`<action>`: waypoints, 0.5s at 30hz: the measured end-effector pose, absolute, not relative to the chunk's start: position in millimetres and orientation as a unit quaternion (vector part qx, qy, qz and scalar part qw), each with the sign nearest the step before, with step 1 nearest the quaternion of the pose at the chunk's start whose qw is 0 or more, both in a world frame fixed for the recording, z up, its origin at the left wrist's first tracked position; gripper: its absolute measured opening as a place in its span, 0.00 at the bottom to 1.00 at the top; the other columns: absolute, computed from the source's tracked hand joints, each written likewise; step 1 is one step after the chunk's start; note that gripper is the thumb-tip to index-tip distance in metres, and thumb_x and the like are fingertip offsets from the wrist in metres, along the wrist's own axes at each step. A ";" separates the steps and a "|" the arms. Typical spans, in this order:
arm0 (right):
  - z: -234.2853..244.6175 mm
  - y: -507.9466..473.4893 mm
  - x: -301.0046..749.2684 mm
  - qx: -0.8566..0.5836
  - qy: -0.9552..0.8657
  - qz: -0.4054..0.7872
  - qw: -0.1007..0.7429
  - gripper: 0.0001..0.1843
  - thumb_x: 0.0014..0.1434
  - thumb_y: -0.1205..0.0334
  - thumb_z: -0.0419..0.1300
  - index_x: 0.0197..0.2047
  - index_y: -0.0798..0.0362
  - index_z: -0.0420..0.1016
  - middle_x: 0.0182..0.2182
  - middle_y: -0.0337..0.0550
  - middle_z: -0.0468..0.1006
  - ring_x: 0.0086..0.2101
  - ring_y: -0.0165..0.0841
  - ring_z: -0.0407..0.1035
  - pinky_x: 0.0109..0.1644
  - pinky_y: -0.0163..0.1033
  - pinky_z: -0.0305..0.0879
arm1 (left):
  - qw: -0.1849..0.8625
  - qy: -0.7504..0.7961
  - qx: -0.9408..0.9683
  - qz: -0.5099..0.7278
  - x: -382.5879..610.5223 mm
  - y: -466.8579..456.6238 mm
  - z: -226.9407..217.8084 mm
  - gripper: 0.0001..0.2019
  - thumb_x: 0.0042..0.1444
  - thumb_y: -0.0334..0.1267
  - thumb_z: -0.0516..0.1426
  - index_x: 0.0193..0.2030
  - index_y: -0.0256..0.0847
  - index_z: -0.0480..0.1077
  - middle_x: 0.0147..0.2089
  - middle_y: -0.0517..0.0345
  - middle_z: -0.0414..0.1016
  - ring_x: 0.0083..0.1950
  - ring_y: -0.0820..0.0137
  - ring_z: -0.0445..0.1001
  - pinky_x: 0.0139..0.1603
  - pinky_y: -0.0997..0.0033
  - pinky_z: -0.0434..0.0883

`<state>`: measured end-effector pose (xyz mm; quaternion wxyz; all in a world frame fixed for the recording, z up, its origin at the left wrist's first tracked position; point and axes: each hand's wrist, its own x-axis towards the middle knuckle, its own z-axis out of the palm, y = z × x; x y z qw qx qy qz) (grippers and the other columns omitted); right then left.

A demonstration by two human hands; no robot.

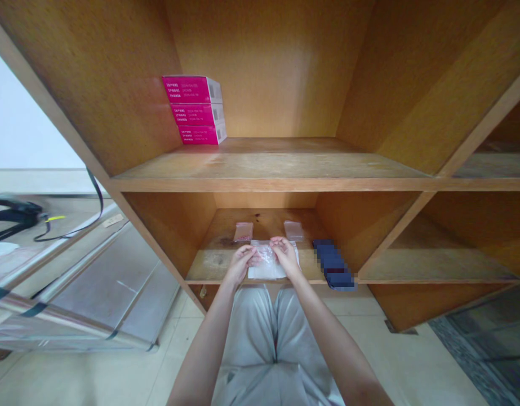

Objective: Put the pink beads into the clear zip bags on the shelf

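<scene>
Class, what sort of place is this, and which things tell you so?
Perhaps a storeroom or a storage corner: a wooden shelf unit stands here, with a stack of pink boxes above and small plastic bags below.

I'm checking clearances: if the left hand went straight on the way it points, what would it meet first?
The left hand would probably meet the clear plastic beside it first. Depth is unclear, though; it might skim over that and reach the right hand.
</scene>
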<state>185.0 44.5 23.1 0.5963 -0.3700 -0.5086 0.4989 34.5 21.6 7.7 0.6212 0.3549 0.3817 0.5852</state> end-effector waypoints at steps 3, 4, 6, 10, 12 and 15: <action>8.6 42.2 184.7 -0.376 -0.498 0.506 0.595 0.09 0.49 0.54 0.58 0.28 0.51 0.67 0.15 0.31 0.64 0.14 0.25 0.53 0.17 0.31 0.49 | 0.618 0.387 0.346 0.590 35.3 21.2 9.6 0.12 0.41 0.39 0.63 0.31 0.37 0.67 0.24 0.58 0.74 0.23 0.71 0.74 0.21 0.77 0.69; 4.9 42.0 185.2 -0.375 -0.502 0.508 0.591 0.10 0.49 0.53 0.58 0.27 0.51 0.67 0.13 0.31 0.62 0.14 0.25 0.53 0.17 0.31 0.48 | 0.616 0.389 0.346 0.591 35.7 21.1 9.9 0.12 0.41 0.39 0.63 0.31 0.37 0.67 0.24 0.58 0.74 0.23 0.71 0.74 0.21 0.77 0.69; -0.6 42.1 186.3 -0.375 -0.504 0.514 0.584 0.12 0.48 0.51 0.58 0.25 0.51 0.66 0.12 0.30 0.60 0.13 0.25 0.52 0.16 0.31 0.47 | 0.609 0.394 0.348 0.594 36.3 21.0 9.7 0.12 0.40 0.39 0.63 0.31 0.38 0.67 0.24 0.59 0.74 0.23 0.71 0.73 0.21 0.77 0.69; -5.8 43.5 188.5 -0.369 -0.497 0.525 0.584 0.12 0.48 0.51 0.58 0.25 0.52 0.66 0.12 0.30 0.61 0.13 0.24 0.53 0.17 0.31 0.48 | 0.585 0.412 0.363 0.598 37.7 21.8 6.7 0.12 0.41 0.41 0.62 0.31 0.38 0.68 0.25 0.58 0.74 0.25 0.71 0.73 0.21 0.77 0.68; -7.5 44.3 189.3 -0.361 -0.496 0.530 0.585 0.12 0.49 0.52 0.58 0.25 0.52 0.66 0.12 0.30 0.61 0.14 0.24 0.53 0.18 0.31 0.48 | 0.573 0.421 0.367 0.600 38.2 22.5 4.3 0.13 0.40 0.41 0.62 0.31 0.38 0.68 0.25 0.59 0.74 0.24 0.71 0.73 0.21 0.77 0.68; -9.8 44.9 190.2 -0.362 -0.488 0.532 0.590 0.11 0.49 0.53 0.58 0.25 0.52 0.66 0.12 0.30 0.61 0.14 0.24 0.54 0.19 0.31 0.48 | 0.562 0.435 0.367 0.600 38.3 23.2 1.5 0.12 0.40 0.41 0.62 0.30 0.38 0.68 0.24 0.61 0.72 0.22 0.74 0.71 0.20 0.78 0.67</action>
